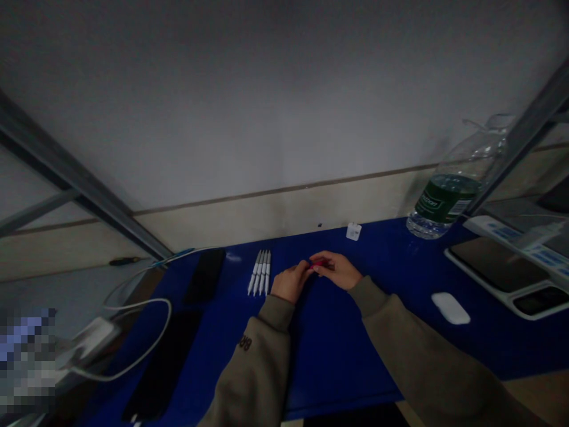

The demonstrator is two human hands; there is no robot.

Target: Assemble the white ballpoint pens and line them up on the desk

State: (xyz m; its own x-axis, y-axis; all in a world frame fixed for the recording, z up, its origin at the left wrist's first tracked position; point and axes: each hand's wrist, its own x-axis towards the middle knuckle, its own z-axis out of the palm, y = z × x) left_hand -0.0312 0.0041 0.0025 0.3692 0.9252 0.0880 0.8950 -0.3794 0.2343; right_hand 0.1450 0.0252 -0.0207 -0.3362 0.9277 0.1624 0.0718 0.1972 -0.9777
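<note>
Both hands meet over the middle of the blue tabletop (338,356). Between them is a small red object (318,263), mostly covered by fingers, so its kind cannot be made out. My right hand (338,270) pinches it between thumb and fingers. My left hand (290,281) is closed at the object's left end, its fingertips touching it. Just left of my left hand, several white and grey pens (260,273) lie side by side in a row, pointing away from me.
A large clear bottle (448,196) with a green label stands back right. A digital scale (502,273) and a white rounded case (450,308) lie at the right. A small white square (354,231) is near the wall. Dark phones (164,362) and a white cable (169,314) are at the left.
</note>
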